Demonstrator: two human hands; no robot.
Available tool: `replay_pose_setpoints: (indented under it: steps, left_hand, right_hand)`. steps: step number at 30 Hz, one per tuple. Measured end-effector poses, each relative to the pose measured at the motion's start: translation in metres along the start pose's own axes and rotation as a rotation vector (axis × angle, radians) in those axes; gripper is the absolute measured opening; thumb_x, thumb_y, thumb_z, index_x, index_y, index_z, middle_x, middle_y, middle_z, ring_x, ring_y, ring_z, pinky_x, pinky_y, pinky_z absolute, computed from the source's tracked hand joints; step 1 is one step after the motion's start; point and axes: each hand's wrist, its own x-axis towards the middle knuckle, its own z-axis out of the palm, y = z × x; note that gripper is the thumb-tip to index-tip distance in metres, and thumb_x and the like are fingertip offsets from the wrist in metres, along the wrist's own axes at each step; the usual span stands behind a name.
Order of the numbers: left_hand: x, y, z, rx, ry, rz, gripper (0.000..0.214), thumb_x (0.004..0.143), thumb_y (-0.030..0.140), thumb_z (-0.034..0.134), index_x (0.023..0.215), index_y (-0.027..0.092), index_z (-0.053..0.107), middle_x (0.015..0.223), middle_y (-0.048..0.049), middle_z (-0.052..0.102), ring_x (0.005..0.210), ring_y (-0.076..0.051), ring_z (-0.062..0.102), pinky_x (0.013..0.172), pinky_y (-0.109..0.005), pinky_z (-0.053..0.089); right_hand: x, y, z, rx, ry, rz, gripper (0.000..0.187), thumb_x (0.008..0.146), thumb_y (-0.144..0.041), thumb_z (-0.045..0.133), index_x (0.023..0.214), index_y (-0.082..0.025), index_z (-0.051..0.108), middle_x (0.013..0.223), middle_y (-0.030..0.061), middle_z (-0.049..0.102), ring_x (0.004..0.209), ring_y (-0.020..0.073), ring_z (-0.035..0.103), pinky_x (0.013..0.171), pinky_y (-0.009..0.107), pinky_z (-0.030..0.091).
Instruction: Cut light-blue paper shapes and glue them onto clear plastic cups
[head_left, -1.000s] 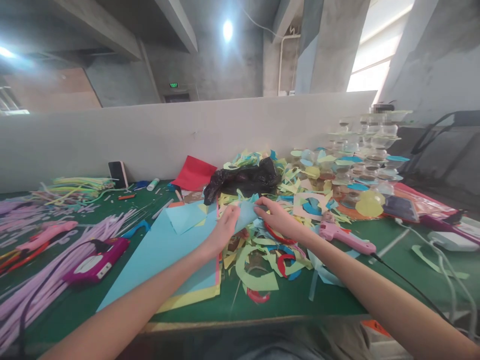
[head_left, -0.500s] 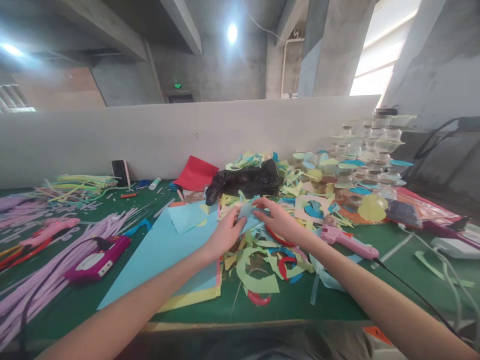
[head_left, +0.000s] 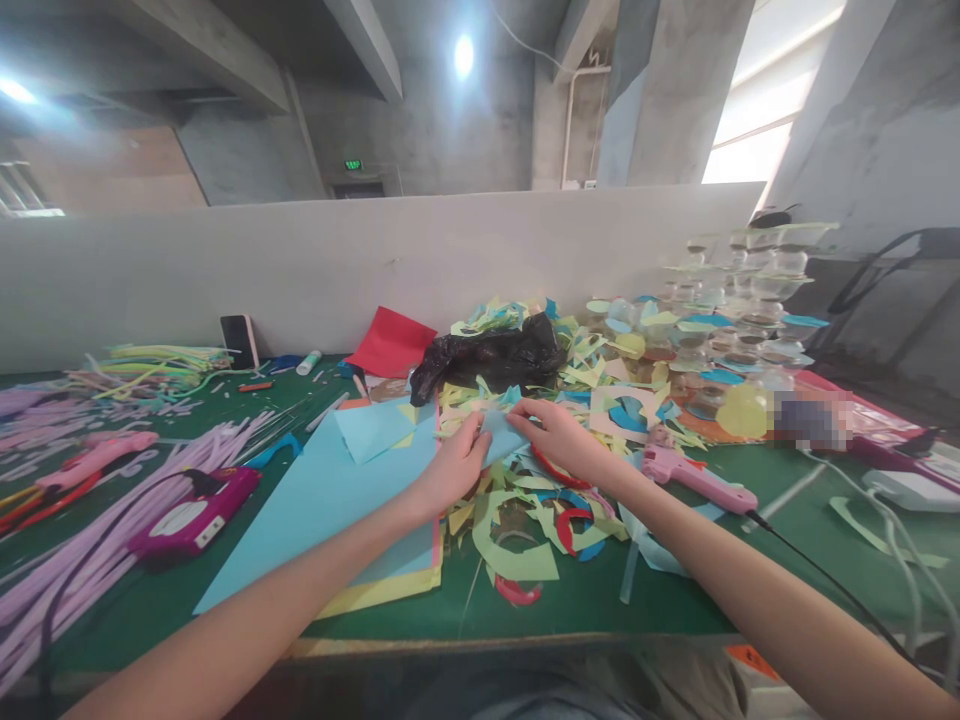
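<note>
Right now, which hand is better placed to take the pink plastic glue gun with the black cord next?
Probably the right hand: the pink glue gun lies nearer to it than to the left hand. Both hands hold light-blue paper, though.

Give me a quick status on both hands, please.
Left hand, right hand: holding light-blue paper between them. Cut scraps crowding beneath. Pink glue gun to the right.
</note>
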Motion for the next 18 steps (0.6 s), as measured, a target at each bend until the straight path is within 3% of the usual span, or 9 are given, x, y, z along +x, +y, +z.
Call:
replay_pose_setpoints:
  steps: [8,18]
  left_hand:
    - [-0.0033,0.0060,0.0004,0.160,0.051,-0.014,0.028,0.095,0.047,0.039,0.080,0.023,0.035,0.066,0.0049,0.037,0.061,-0.014,0.038,0.058,-0.027,0.028]
    - [-0.0008,0.0015,0.0006,0.146,0.044,-0.025,0.029,0.095,0.045,0.039,0.076,0.023,0.033,0.063,0.0057,0.037,0.059,-0.014,0.039,0.056,-0.026,0.031]
  right_hand:
    - [-0.0011,-0.0040,-0.0009,0.066,-0.016,0.026,0.032,0.097,-0.044,0.039,0.081,-0.022,0.056,0.075,-0.0002,0.057,0.068,0.0167,0.050,0.060,0.029,0.035]
    - [-0.0011,-0.0056,-0.0003,0.075,-0.012,0.032,0.030,0.096,-0.043,0.041,0.082,-0.022,0.057,0.079,0.0007,0.060,0.070,0.0169,0.052,0.062,0.029,0.036]
